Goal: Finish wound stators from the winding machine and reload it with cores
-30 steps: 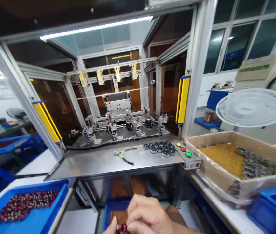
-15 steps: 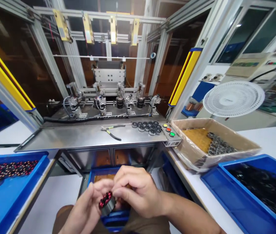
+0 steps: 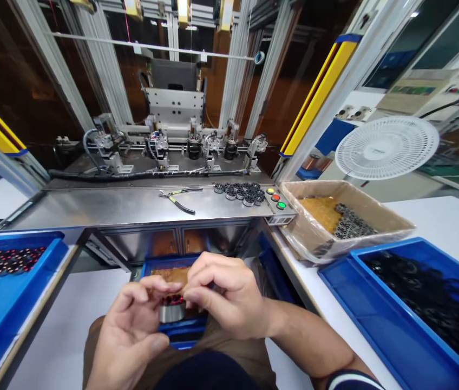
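In front of my lap is a wound motor stator (image 3: pixel 171 313), a steel-sided ring with red windings along its top. My left hand (image 3: pixel 132 327) holds it from the left, fingers curled over the upper side and thumb standing apart below. Thumb and fingertips of my right hand (image 3: pixel 227 298) are pinched together at the stator's upper right edge. Whatever lies in that pinch is hidden by the fingers. Below the hands is a blue bin (image 3: pixel 148 266) with brown cardboard inside.
Diagonal cutters (image 3: pixel 178 199) and a cluster of bare stator cores (image 3: pixel 241 192) lie on the steel ledge beside push buttons (image 3: pixel 276 198). Wound stators fill part of a left blue tray (image 3: pixel 6 303). On the right stand a lined carton (image 3: pixel 306 238), a blue crate (image 3: pixel 341 292) and a fan (image 3: pixel 387 149).
The stator has turned from tilted to nearly level, its steel side facing me. My left thumb has come away from it, while my right hand keeps its pinch. The view has tipped downward.
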A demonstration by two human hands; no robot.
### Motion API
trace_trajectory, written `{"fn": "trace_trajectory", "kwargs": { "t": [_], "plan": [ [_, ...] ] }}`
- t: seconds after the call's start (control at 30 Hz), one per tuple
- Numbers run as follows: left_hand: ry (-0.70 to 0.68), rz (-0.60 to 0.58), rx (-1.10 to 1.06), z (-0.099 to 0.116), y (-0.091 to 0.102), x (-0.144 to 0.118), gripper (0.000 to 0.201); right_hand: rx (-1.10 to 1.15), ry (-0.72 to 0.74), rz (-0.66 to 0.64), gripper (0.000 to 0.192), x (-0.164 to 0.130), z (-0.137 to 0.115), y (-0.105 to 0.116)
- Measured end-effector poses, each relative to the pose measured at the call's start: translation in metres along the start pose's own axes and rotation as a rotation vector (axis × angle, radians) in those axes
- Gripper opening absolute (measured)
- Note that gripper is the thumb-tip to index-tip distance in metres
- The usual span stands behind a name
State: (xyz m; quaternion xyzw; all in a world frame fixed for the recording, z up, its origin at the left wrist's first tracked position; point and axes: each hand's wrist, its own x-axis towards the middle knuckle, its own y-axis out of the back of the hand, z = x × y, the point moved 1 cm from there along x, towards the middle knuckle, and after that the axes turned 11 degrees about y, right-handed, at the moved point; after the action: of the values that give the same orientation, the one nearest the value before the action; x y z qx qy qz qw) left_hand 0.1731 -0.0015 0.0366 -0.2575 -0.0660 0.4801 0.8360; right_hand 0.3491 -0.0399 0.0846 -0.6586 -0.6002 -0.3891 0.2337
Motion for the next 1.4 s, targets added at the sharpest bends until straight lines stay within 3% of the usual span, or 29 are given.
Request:
{"fn": "trace_trajectory", "kwargs": {
  "t": [0.13, 0.23, 0.33, 0.5, 0.57, 0.7, 0.87, 1.03, 1.23, 1.3, 1.37, 1.4],
  "plan": [
    [0.056, -0.108, 0.161, -0.009, 0.011, 0.005, 0.038, 0.028, 0.062, -0.016, 0.011, 0.001, 0.002, 0.001],
    [-0.013, -0.058, 0.170, -0.009, 0.012, 0.009, 0.027, -0.015, 0.027, 0.043, 0.011, 0.000, 0.000, -0.002],
    [-0.088, 0.006, 0.133, -0.005, 0.009, 0.012, 0.026, 0.017, -0.184, 0.167, 0.016, -0.007, -0.004, -0.012],
    [-0.069, 0.004, 0.031, -0.001, 0.014, 0.017, 0.028, 0.571, -0.701, 0.253, 0.025, -0.030, 0.000, -0.039],
    [-0.061, -0.006, 0.019, 0.000, 0.016, 0.018, 0.029, 0.729, -0.788, 0.298, 0.029, -0.037, 0.005, -0.048],
    [-0.072, -0.014, 0.036, 0.003, 0.017, 0.018, 0.028, 0.837, -0.849, 0.392, 0.033, -0.043, 0.014, -0.061],
    [-0.087, -0.023, 0.042, 0.001, 0.018, 0.021, 0.029, 0.886, -0.853, 0.422, 0.034, -0.043, 0.015, -0.062],
    [-0.170, -0.057, 0.134, 0.002, 0.023, 0.022, 0.027, 1.090, -0.872, 0.477, 0.048, -0.042, 0.014, -0.059],
    [-0.209, -0.102, 0.301, 0.003, 0.017, 0.019, 0.034, 1.162, -0.916, 0.438, 0.040, -0.045, 0.018, -0.064],
    [-0.197, -0.047, 0.265, 0.003, 0.017, 0.019, 0.056, 0.976, -0.792, 0.424, 0.034, -0.047, 0.021, -0.060],
    [-0.175, 0.037, 0.249, 0.002, 0.022, 0.019, 0.085, 0.536, -0.481, 0.386, 0.022, -0.048, 0.023, -0.051],
    [-0.161, 0.067, 0.280, 0.001, 0.026, 0.019, 0.089, 0.271, -0.280, 0.340, 0.014, -0.049, 0.023, -0.045]
  ]
}}
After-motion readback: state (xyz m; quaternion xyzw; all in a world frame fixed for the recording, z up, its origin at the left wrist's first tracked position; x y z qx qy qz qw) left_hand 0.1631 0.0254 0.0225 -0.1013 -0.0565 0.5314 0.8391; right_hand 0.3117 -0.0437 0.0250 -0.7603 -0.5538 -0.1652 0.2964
